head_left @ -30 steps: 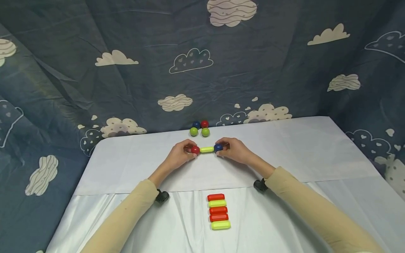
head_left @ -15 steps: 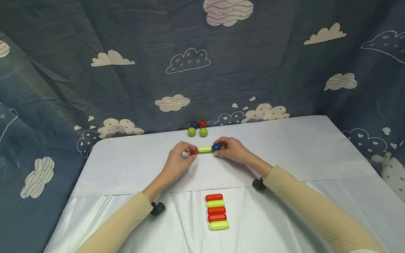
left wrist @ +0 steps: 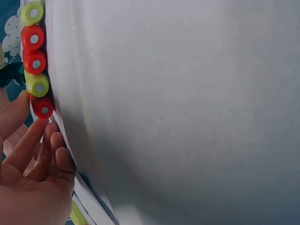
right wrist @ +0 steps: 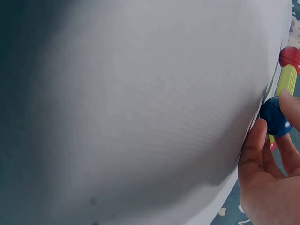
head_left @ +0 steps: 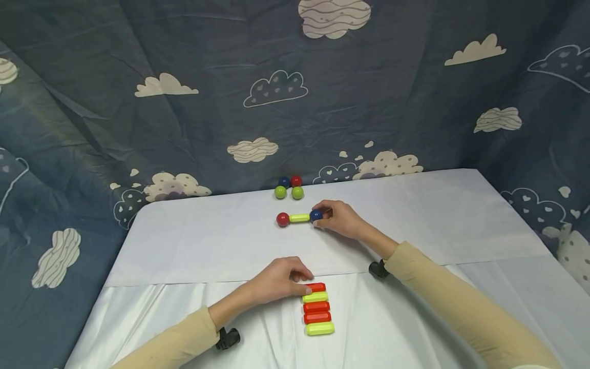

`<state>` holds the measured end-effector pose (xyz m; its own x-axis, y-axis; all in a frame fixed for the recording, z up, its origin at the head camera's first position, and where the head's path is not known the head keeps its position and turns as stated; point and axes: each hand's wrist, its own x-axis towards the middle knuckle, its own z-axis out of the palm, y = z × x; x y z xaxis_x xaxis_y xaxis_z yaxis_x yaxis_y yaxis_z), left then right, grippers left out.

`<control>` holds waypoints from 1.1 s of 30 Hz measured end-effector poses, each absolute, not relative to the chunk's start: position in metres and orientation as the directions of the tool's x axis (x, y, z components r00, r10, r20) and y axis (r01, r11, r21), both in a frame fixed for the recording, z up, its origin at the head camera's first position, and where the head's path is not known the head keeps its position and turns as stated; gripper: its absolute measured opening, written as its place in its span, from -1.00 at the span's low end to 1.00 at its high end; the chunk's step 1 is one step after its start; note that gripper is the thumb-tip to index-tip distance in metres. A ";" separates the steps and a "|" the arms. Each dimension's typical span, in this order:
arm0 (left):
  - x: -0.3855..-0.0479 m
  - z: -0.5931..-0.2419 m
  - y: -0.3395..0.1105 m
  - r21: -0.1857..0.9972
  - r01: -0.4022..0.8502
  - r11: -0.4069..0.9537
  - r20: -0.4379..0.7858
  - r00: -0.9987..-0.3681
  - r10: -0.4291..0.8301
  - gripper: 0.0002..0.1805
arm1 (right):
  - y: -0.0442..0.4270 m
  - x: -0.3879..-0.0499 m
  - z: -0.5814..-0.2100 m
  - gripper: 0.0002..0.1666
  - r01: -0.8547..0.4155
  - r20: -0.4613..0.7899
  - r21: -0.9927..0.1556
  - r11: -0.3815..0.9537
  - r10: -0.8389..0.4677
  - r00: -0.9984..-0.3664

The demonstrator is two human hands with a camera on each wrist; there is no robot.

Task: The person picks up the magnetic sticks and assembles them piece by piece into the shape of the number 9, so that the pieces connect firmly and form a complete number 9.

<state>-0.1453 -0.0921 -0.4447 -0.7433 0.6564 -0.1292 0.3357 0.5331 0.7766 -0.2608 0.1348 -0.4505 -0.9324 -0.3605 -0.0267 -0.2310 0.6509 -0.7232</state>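
My left hand (head_left: 278,282) is at the top of a column of short sticks on the white cloth. Its thumb and index finger lie on either side of the topmost red stick (left wrist: 45,108), pinching it. That stick still lies against a yellow-green stick (left wrist: 38,86); grey round discs show in the ends. Farther back, my right hand (head_left: 340,219) holds a blue ball (right wrist: 275,116) between thumb and fingers. The blue ball joins one end of a yellow-green stick (head_left: 299,218), and a red ball (head_left: 283,220) sits on its other end.
Below the pinched stick lie more red sticks (head_left: 316,307) and a yellow-green stick (head_left: 320,328). Behind the joined piece, near the table's back edge, are two green balls (head_left: 297,192), a blue ball (head_left: 284,182) and a red ball (head_left: 296,180). A dark cloud-patterned cloth (head_left: 207,123) hangs behind.
My left hand has let go of the red ball and moved down toward me to the topmost red stick. My right hand stays on the blue ball.
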 end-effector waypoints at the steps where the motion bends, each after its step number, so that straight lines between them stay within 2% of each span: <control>1: -0.145 -0.445 -0.092 0.769 0.347 0.537 -0.130 -0.737 0.663 -0.81 | 0.135 -0.261 -0.451 -0.52 -0.232 -0.026 -0.724 0.650 -0.361 -0.932; 7: -0.143 -0.444 -0.089 0.744 0.381 0.549 -0.125 -0.728 0.674 -0.90 | 0.135 -0.261 -0.451 -0.52 -0.222 -0.035 -0.727 0.650 -0.357 -0.933; 15: -0.140 -0.440 -0.091 0.762 0.294 0.577 -0.131 -0.802 0.582 -0.89 | 0.135 -0.260 -0.450 -0.53 -0.226 -0.030 -0.730 0.645 -0.360 -0.932; 21: -0.151 -0.441 -0.103 0.829 0.163 0.535 -0.143 -0.863 0.485 -0.74 | 0.135 -0.260 -0.449 -0.52 -0.224 -0.032 -0.727 0.649 -0.359 -0.933; 24: -0.161 -0.440 -0.110 0.872 0.055 0.486 -0.177 -0.890 0.419 -0.67 | 0.135 -0.260 -0.449 -0.52 -0.217 -0.042 -0.726 0.653 -0.357 -0.933; 28: -0.176 -0.437 -0.117 0.919 -0.113 0.378 -0.245 -0.914 0.324 -0.66 | 0.135 -0.260 -0.448 -0.52 -0.206 -0.055 -0.730 0.652 -0.356 -0.933; 33: -0.191 -0.436 -0.120 0.925 -0.248 0.286 -0.315 -0.924 0.216 -0.68 | 0.135 -0.260 -0.449 -0.52 -0.213 -0.046 -0.728 0.652 -0.356 -0.933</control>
